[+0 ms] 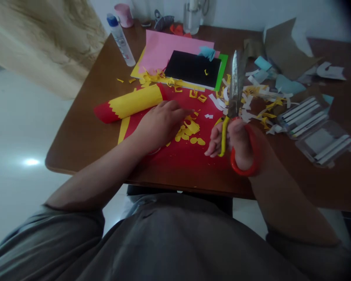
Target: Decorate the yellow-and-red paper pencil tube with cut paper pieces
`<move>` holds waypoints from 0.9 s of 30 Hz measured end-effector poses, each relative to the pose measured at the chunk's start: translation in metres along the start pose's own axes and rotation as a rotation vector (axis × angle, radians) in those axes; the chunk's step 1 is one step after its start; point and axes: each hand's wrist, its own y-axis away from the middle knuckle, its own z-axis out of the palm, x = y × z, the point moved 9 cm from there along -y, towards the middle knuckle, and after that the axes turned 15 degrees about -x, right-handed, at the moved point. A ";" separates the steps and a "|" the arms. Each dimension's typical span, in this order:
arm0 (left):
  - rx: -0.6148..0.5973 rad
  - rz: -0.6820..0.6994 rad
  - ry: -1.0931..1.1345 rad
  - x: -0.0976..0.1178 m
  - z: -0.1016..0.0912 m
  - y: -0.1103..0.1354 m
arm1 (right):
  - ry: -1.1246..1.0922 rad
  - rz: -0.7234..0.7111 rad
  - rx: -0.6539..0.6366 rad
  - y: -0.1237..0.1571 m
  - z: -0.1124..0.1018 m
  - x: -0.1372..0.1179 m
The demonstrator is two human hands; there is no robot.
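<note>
Head view: the left hand (pixel 160 123) lies low over red paper (pixel 190 155), its fingers partly bent, with the tips just beside a small heap of yellow paper pieces (pixel 194 128); whether they pinch one I cannot tell. The right hand (pixel 240 142) is closed on scissors (pixel 234 84), thumb in the red loop and fingers curled at the yellow one, the blades together and pointing up, away from the person. Just beyond the left knuckles, reaching out to their left, lies a red-and-yellow paper roll (pixel 138 102) with a zigzag edge. Farther ahead of the left fingers are a black rectangle (pixel 192 69) and a pink sheet (pixel 175 47). White and yellow scraps (pixel 270 105) lie to the right of the scissor blades, and an opened clear pen case (pixel 305 119) sits to the right of the right fingers.
</note>
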 end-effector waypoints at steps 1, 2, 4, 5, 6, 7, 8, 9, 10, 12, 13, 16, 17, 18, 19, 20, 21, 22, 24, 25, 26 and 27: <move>-0.005 0.008 -0.010 0.002 0.002 -0.003 | -0.012 -0.035 0.027 0.001 -0.001 -0.002; -0.005 0.015 -0.019 0.003 0.005 -0.006 | -0.011 -0.064 0.062 0.002 -0.002 -0.005; 0.017 0.020 -0.017 0.000 0.007 -0.011 | 0.038 -0.108 0.144 0.001 -0.010 -0.009; 0.039 0.024 0.011 -0.004 0.007 -0.012 | 0.073 -0.137 0.191 -0.001 -0.015 -0.013; 0.062 0.028 0.055 -0.008 0.007 -0.013 | 0.113 -0.166 0.226 -0.005 -0.021 -0.016; 0.090 0.030 0.115 -0.013 0.006 -0.014 | 0.150 -0.189 0.258 -0.009 -0.027 -0.019; 0.126 0.028 0.189 -0.020 0.004 -0.014 | 0.180 -0.211 0.288 -0.015 -0.033 -0.021; 0.164 0.013 0.238 -0.026 0.002 -0.013 | 0.234 -0.216 0.292 -0.024 -0.038 -0.024; 0.195 -0.011 0.278 -0.033 0.001 -0.012 | 0.316 -0.195 0.289 -0.034 -0.041 -0.025; 0.241 -0.108 0.453 -0.052 0.002 -0.012 | 0.482 -0.121 0.280 -0.055 -0.046 -0.027; 0.253 -0.169 0.611 -0.062 0.006 -0.012 | 0.532 -0.091 0.277 -0.066 -0.048 -0.027; 0.256 -0.314 1.162 -0.081 0.029 -0.015 | 0.671 -0.004 0.295 -0.091 -0.048 -0.029; 0.250 -0.331 1.280 -0.080 0.034 -0.018 | 0.707 0.021 0.293 -0.097 -0.046 -0.030; 0.238 -0.337 1.366 -0.078 0.037 -0.020 | 0.736 0.047 0.286 -0.103 -0.044 -0.030; 0.225 -0.334 1.416 -0.075 0.038 -0.023 | 0.759 0.071 0.275 -0.109 -0.042 -0.030; 0.214 -0.326 1.448 -0.071 0.039 -0.025 | 0.774 0.095 0.260 -0.113 -0.040 -0.029; 0.200 -0.321 1.486 -0.068 0.040 -0.027 | 0.784 0.119 0.244 -0.117 -0.039 -0.029; 0.187 -0.318 1.523 -0.065 0.041 -0.029 | 0.790 0.142 0.230 -0.121 -0.038 -0.028; 0.166 -0.320 1.576 -0.063 0.043 -0.031 | 0.801 0.180 0.217 -0.126 -0.037 -0.028; 0.157 -0.322 1.595 -0.063 0.044 -0.032 | 0.809 0.192 0.221 -0.127 -0.037 -0.029; 0.149 -0.324 1.608 -0.063 0.046 -0.033 | 0.817 0.200 0.228 -0.129 -0.037 -0.030; 0.142 -0.323 1.617 -0.063 0.047 -0.034 | 0.825 0.203 0.236 -0.130 -0.036 -0.031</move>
